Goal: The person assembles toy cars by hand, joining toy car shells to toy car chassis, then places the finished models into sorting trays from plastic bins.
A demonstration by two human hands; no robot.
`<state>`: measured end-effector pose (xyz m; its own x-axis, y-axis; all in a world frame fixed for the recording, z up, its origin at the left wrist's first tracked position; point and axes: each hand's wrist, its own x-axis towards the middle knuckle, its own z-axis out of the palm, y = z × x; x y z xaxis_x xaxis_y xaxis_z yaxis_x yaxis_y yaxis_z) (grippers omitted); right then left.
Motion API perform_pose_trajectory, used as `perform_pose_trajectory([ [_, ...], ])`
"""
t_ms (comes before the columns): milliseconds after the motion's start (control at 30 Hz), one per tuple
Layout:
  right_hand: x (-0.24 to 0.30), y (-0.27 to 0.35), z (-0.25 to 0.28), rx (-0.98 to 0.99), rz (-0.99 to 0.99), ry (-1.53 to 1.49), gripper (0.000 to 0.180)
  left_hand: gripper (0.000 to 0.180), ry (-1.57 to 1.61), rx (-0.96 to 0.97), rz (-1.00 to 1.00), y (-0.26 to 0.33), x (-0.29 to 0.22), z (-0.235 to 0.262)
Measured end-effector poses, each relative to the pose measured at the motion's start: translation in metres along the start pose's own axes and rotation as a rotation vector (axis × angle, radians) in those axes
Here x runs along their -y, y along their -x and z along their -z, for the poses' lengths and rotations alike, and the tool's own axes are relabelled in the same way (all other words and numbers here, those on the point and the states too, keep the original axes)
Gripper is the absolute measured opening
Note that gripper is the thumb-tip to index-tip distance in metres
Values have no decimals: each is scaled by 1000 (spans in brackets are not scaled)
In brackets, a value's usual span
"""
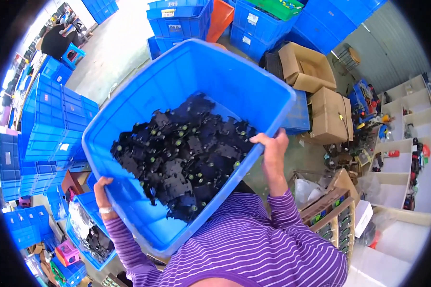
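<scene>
A large blue plastic bin (153, 79) is held up in front of me, tilted, between both hands. Inside it lies a heap of small black plastic parts (177, 148) with little greenish round spots on them. My left hand (102, 191) grips the bin's rim at the near left, its thumb over the edge. My right hand (274, 149) is closed on the rim at the right, thumb on top and pointing inward. The other fingers of both hands are mostly hidden behind the bin's walls.
Stacked blue crates stand at the left (57, 115) and beyond the bin (179, 24). Open cardboard boxes (307, 67) sit at the right, near white shelving (392, 167) with assorted small items. Lower left, another blue bin (103, 260) holds black pieces. A person (55, 42) sits far left.
</scene>
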<state>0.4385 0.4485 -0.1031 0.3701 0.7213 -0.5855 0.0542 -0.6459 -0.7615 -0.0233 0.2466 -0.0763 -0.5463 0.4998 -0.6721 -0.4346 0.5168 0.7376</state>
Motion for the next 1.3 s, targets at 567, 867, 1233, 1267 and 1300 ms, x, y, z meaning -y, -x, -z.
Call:
perform_pose_trajectory([
  [567, -128, -90, 59, -485, -34, -364, 46, 16, -318, 524, 155, -272, 44, -329],
  [867, -134, -70, 1, -529, 17, -451, 45, 36, -555, 619, -182, -350, -22, -328],
  [1233, -151, -66, 21, -326, -236, -782, 47, 66, -1254, 256, -1338, -278, -50, -443],
  [1267, -145, -70, 22, -327, -220, -753, 49, 67, -955, 310, -1100, -260, -61, -437],
  [1300, -138, -73, 23, -323, -220, -754, 49, 67, -957, 307, -1101, -253, -68, -427],
])
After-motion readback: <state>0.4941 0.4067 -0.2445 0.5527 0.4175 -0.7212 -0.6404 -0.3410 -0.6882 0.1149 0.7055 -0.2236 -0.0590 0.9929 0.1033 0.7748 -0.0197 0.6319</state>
